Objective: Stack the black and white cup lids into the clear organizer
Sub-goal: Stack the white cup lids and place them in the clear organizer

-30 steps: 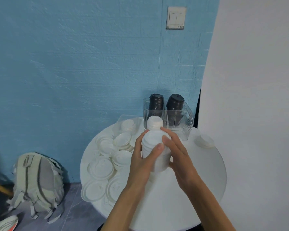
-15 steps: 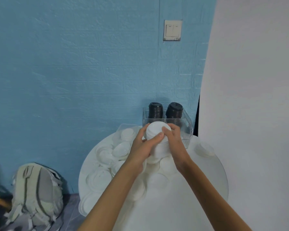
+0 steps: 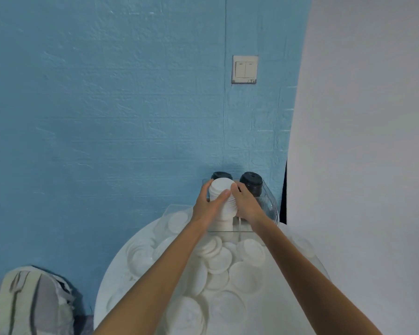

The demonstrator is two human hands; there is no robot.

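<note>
1. At the far edge of our round white table point(image 3: 288, 310), from the head view, we see both hands wrapped around a tall stack of white plastic cup lids point(image 3: 221, 197).
2. Our left hand point(image 3: 207, 206) grips the stack from the left, its fingers curled around the side and the thumb lying across the front.
3. Our right hand point(image 3: 246, 204) grips it from the right, fingers curled against the lids.
4. That white stack stands upright in the near-left part of the clear plastic organizer point(image 3: 269, 204); its foot shows through the clear front wall.
5. Behind it, two stacks of black plastic cup lids point(image 3: 251, 183) stand in the organizer's rear part, the left one mostly hidden by the white stack.
6. Nearer to us, loose white round lids point(image 3: 249, 252) lie scattered and overlapping across the table, between and under our forearms.
7. On the textured blue wall point(image 3: 107, 117) above the organizer sits a white double light switch point(image 3: 244, 69).
8. Down at lower left, on the floor, a grey and cream backpack point(image 3: 32, 303) rests just beside the table.
9. To the right, a plain white wall point(image 3: 373, 141) fills the view.
</note>
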